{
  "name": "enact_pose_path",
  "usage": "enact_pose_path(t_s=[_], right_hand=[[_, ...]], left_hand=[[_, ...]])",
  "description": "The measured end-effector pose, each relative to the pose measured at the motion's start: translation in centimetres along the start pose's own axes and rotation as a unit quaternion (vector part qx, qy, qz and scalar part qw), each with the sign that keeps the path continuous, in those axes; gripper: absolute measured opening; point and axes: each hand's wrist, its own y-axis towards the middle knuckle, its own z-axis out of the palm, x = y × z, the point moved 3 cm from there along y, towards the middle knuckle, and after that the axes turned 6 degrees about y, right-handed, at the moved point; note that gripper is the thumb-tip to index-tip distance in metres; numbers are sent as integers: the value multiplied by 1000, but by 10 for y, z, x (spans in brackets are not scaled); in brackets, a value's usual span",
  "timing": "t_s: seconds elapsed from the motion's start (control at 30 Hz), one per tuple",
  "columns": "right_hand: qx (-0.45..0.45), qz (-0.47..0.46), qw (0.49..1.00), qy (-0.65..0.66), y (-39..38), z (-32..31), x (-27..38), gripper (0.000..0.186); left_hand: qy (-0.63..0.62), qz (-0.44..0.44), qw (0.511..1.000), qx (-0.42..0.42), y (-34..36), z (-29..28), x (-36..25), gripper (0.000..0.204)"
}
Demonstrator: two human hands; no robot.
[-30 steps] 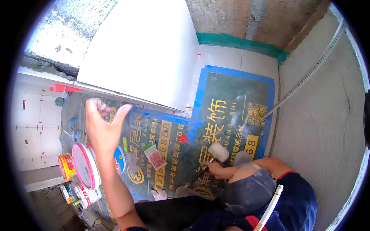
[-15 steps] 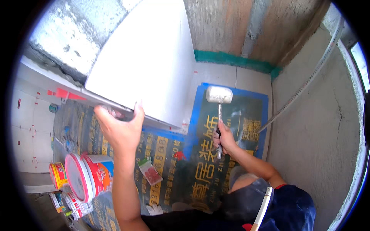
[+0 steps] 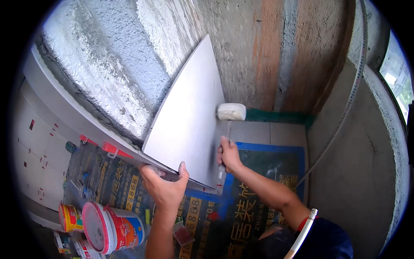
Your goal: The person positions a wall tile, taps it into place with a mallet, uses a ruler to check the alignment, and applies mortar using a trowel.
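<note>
My left hand point(image 3: 166, 181) grips the lower edge of a large white tile point(image 3: 185, 121), thumb at its front, fingers partly hidden behind it. The tile stands against the rough wall and its top tapers in the fisheye view. My right hand point(image 3: 228, 155) is closed round the handle of a mallet, whose white head point(image 3: 231, 112) is held upright by the tile’s right side; I cannot tell whether they touch. Red wedge-shaped pieces point(image 3: 116, 150) sit along the ledge left of my left hand.
Buckets point(image 3: 113, 228) stand at lower left. A printed protective sheet point(image 3: 211, 224) with blue tape covers the floor, a small packet point(image 3: 184, 234) on it. A measuring tape point(image 3: 334, 136) runs diagonally by the grey right wall. A cigarette point(image 3: 302, 233) pokes in close at the bottom.
My left hand has gone from half-open in the air to gripping the tile’s edge. My right hand has lifted the mallet from low down to beside the tile. The view has tilted up toward the wall.
</note>
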Motion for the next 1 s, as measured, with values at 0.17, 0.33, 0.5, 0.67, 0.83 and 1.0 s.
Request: enact_pose_path(t_s=[0.17, 0.33, 0.5, 0.67, 0.83, 1.0], right_hand=[[-70, -65, 992, 77, -3, 1, 10, 31], [46, 11, 999, 8, 17, 9, 37, 32], [-16, -59, 998, -35, 6, 53, 55, 32], [13, -70, 997, 43, 18, 56, 79, 33], [39, -49, 998, -32, 13, 55, 73, 30], [5, -65, 995, -69, -19, 60, 47, 30]], left_hand=[[-13, 29, 999, -8, 2, -1, -5, 58], [-6, 10, 1000, -14, 0, -1, 4, 56], [-42, 25, 999, -24, 4, 1, -3, 55], [-40, 0, 999, -14, 2, 1, 1, 55], [-20, 19, 999, -28, 0, -2, 5, 55], [-31, 22, 999, -28, 3, 2, 4, 57]])
